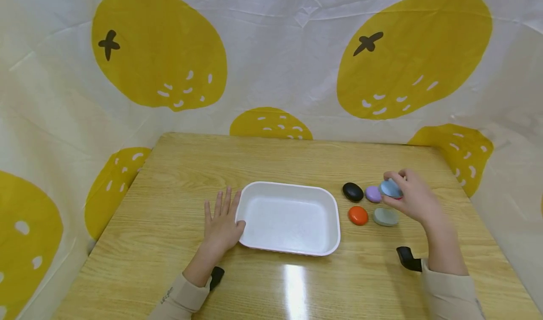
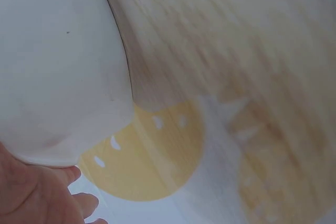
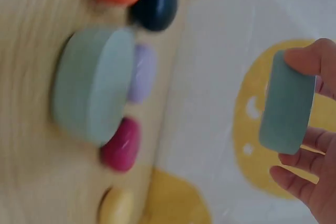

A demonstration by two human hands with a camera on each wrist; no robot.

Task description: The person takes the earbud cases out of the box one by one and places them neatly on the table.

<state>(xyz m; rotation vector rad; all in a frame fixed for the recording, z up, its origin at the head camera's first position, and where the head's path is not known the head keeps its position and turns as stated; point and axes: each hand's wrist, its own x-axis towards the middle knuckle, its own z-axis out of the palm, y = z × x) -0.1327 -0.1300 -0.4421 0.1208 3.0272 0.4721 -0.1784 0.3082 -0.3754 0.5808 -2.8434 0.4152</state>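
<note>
My right hand (image 1: 413,195) holds a light blue rounded block (image 1: 390,188) above the table, pinched between thumb and fingers. The right wrist view shows the block (image 3: 287,106) broad side on, off the table. Below and beside it lie a grey-green oval block (image 1: 385,217), a glossy orange stone-like piece (image 1: 358,215), a black one (image 1: 353,192) and a purple one (image 1: 373,194). A white rectangular dish (image 1: 288,216) stands at the middle of the table. My left hand (image 1: 222,228) lies at its left side, fingers spread, thumb at the rim.
In the right wrist view a magenta piece (image 3: 122,145) and a yellow piece (image 3: 116,205) lie beyond the grey-green block. The head view has the held block and hand covering most of that spot. A curtain with yellow fruit (image 1: 415,51) hangs behind the wooden table (image 1: 203,155).
</note>
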